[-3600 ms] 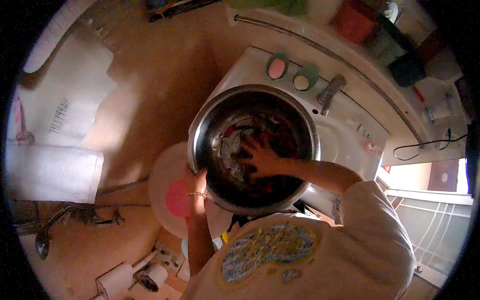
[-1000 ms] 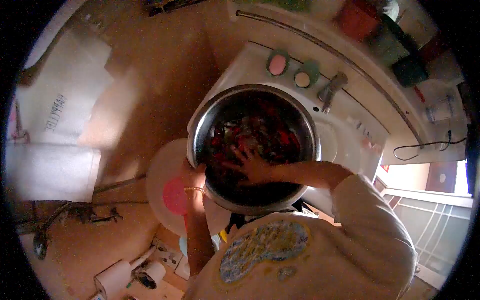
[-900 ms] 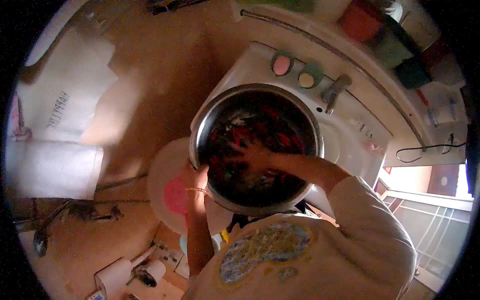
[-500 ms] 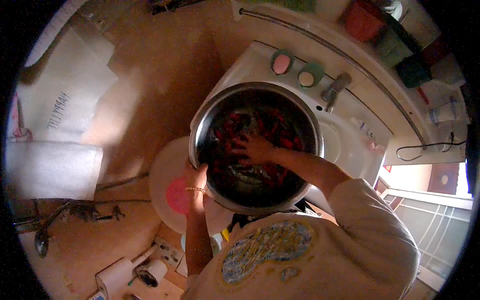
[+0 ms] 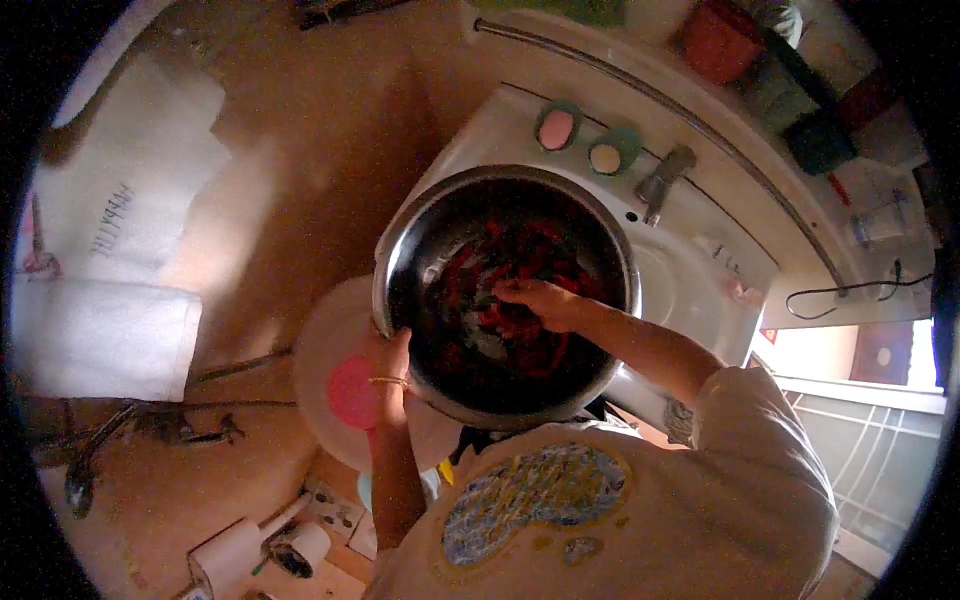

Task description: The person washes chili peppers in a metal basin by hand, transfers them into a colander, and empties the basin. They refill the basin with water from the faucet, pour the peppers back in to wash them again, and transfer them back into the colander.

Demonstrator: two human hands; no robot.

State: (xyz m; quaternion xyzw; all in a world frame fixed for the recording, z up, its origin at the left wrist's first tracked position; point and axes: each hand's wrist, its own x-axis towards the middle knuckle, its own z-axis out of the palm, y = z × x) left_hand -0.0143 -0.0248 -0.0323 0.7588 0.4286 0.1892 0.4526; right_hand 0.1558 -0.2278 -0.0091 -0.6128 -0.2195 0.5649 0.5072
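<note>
A large round metal bowl [image 5: 405, 235] rests over the edge of the white washbasin. Many dark red, elongated pieces [image 5: 535, 240], which look like peppers, lie in it, apparently in water. My left hand [image 5: 393, 352] grips the bowl's left rim, the thumb over the edge and the other fingers mostly hidden. Inside the bowl, over the red pieces, is my right hand [image 5: 545, 303], its fingers curled and pressed together; whatever they hold is too dark to make out.
Two green soap dishes [image 5: 575, 108] [image 5: 630, 140] and a metal tap [image 5: 665, 180] stand behind the bowl on the washbasin [image 5: 700, 290]. A pale basin with a pink item [image 5: 352, 392] is below left. White towels [image 5: 110, 340] hang at the left.
My right hand has gone from spread fingers among the red pieces to curled, closed fingers, and has shifted slightly right. My left hand stays on the rim.
</note>
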